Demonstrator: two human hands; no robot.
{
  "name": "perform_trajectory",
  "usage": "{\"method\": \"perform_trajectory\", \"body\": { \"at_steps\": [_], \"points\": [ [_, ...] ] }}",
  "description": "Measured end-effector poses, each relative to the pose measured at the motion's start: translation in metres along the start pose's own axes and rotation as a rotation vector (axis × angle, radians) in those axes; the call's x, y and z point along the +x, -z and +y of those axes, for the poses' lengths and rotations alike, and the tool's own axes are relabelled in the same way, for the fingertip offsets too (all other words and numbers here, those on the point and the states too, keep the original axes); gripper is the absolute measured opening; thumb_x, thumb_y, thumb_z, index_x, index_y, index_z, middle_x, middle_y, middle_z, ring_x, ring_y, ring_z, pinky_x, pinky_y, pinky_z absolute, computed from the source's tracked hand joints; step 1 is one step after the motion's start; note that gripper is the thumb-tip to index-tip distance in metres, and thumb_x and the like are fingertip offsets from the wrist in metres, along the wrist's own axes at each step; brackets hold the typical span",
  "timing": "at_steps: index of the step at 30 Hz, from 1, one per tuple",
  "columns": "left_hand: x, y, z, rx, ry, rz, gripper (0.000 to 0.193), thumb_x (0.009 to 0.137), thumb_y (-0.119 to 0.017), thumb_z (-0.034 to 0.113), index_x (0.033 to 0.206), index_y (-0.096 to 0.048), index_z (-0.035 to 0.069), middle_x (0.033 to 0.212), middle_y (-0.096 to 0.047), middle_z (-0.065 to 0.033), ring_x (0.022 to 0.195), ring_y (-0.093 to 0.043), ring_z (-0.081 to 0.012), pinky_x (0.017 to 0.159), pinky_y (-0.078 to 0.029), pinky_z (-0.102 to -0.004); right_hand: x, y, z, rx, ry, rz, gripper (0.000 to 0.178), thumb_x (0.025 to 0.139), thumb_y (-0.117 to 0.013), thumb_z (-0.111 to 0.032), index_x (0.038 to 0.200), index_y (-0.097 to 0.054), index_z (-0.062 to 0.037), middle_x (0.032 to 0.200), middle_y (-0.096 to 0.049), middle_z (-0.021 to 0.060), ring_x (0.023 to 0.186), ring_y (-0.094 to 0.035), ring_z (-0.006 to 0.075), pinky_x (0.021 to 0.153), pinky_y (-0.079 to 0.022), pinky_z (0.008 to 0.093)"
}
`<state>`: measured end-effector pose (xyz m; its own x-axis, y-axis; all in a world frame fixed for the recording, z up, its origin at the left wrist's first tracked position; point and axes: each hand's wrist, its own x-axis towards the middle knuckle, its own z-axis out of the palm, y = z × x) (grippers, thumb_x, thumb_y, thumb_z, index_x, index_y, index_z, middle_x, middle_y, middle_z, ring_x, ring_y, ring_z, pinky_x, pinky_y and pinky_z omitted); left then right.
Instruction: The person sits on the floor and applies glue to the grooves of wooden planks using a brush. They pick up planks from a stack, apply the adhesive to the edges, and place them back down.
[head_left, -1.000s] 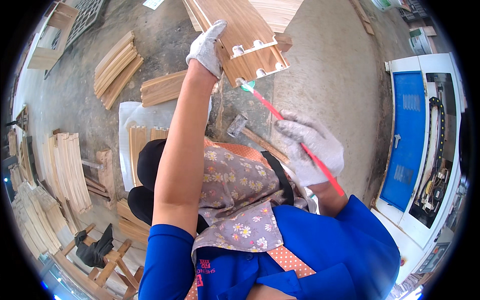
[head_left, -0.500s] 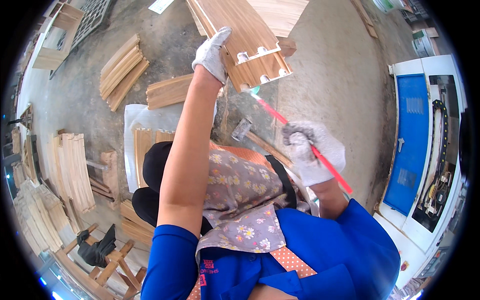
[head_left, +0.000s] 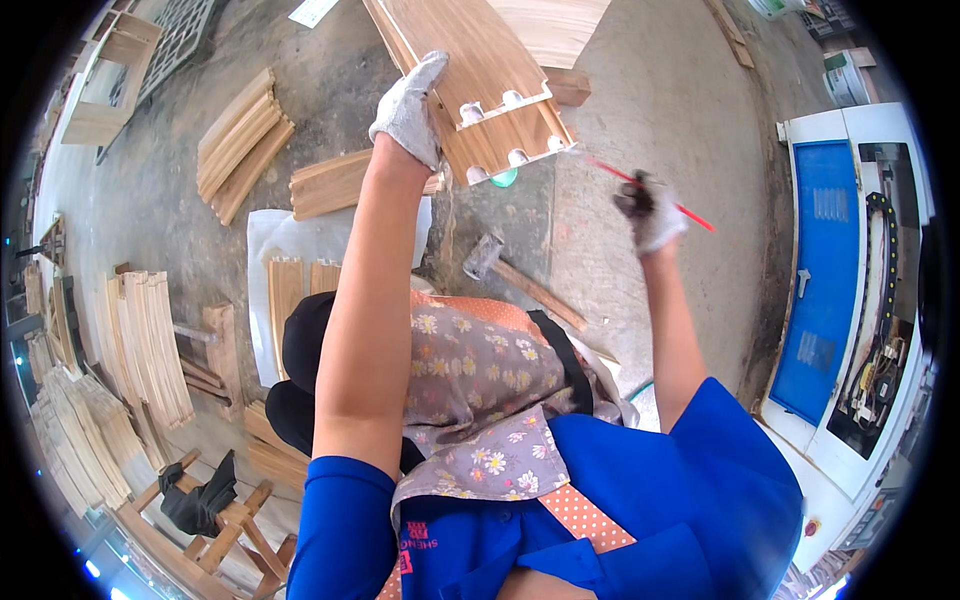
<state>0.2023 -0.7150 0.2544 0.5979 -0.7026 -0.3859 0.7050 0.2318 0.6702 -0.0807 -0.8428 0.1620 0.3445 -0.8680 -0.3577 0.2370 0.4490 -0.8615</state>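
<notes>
My left hand (head_left: 408, 112), in a whitish work glove, grips the left edge of two stacked wooden boards (head_left: 485, 60). Along their notched near ends runs a white, glue-like coating, with thicker blobs in the rounded notches. My right hand (head_left: 655, 215), gloved and dark-stained at the fingers, is closed around a thin red-handled brush (head_left: 606, 167). Its pale, slightly blurred tip meets the right corner of the lower board's end. Below the boards a green round thing (head_left: 505, 178) shows in part; they hide the rest.
A hammer (head_left: 485, 256) with a wooden handle lies on the floor before my knees. Curved wooden pieces (head_left: 240, 140) are stacked to the left, near more boards (head_left: 330, 184) and a white sheet (head_left: 268, 232). At the right stands a white and blue machine cabinet (head_left: 822, 280).
My right hand has moved up and away from my body, taking the brush tip from the boards' left corner to the right one. The left hand and boards have shifted slightly left.
</notes>
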Motion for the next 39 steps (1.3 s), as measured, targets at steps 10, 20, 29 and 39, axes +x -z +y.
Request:
{"method": "perform_trajectory", "body": {
  "at_steps": [10,20,29,39],
  "points": [
    [-0.002,0.019,0.005,-0.021,-0.015,0.045,0.038,0.075,-0.068,0.022,0.106,-0.054,0.004,0.093,-0.059,-0.0102,0.082,-0.059,-0.0250,0.066,-0.050,-0.0415,0.090,-0.067,0.177,-0.755,-0.278,0.187,0.027,0.083,-0.056,-0.023,0.102,-0.056,-0.0048,0.090,-0.060,0.0113,0.080,-0.059,0.0240,0.066,-0.052,0.0370],
    [-0.005,-0.008,-0.006,0.056,-0.095,-0.010,0.044,0.071,-0.073,0.018,0.106,-0.053,-0.002,0.094,-0.061,-0.0109,0.080,-0.060,-0.0191,0.068,-0.051,-0.0320,0.178,0.057,0.241,0.125,-0.899,-0.324,0.041,0.080,-0.058,-0.042,0.103,-0.056,-0.0080,0.083,-0.063,0.0095,0.070,-0.062,0.0237,0.065,-0.053,0.0369],
    [-0.006,0.014,-0.011,0.020,-0.231,-0.031,0.049,0.069,-0.073,0.011,0.111,-0.051,0.001,0.099,-0.061,-0.0091,0.085,-0.059,-0.0171,0.074,-0.049,-0.0309,0.054,-0.023,0.046,-0.913,-0.961,-0.654,0.031,0.079,-0.060,-0.030,0.092,-0.061,-0.0010,0.068,-0.061,0.0079,0.058,-0.061,0.0201,0.056,-0.053,0.0331],
    [-0.048,0.004,-0.009,0.651,-0.376,-0.198,0.061,0.068,-0.073,0.022,0.117,-0.045,0.000,0.101,-0.061,-0.0098,0.092,-0.057,-0.0160,0.080,-0.047,-0.0299,0.077,-0.178,-0.110,-0.211,-0.242,-0.742,0.081,0.079,-0.043,-0.068,0.134,-0.034,-0.0091,0.115,-0.051,0.0171,0.096,-0.055,0.0256,0.087,-0.044,0.0398]
  ]
}}
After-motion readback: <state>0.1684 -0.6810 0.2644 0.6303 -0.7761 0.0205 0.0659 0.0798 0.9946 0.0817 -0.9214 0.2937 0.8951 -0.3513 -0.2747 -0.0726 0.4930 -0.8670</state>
